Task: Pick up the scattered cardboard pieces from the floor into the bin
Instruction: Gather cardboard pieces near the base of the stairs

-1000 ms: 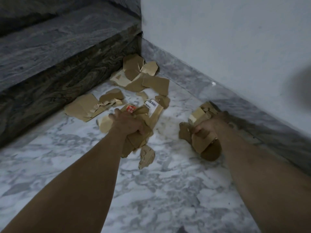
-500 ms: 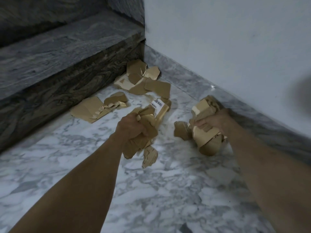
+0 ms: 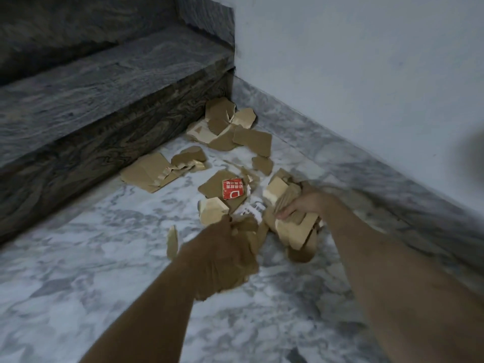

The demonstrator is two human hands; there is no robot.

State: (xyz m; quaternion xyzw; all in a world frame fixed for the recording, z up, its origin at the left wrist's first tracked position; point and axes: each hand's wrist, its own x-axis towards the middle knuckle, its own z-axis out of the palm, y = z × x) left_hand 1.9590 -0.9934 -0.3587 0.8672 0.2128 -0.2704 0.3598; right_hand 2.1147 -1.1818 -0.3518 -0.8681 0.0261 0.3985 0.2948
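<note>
Torn brown cardboard pieces lie on the marble floor. My left hand is closed around a bunch of cardboard, blurred by motion. My right hand grips a second bundle of cardboard just to its right, and the two bundles are close together. A piece with a red label lies flat just beyond both hands. A small scrap sits left of my left hand. A pile rests in the corner, and a larger flat piece lies by the step. No bin is visible.
A dark stone step rises at the back left. A pale wall with a grey marble skirting runs along the right, meeting the step at the corner.
Both hands have drawn together with their bundles and nearer to me. The red-label piece, hidden half a second ago, now lies uncovered on the floor. The view has shifted and blurred.
</note>
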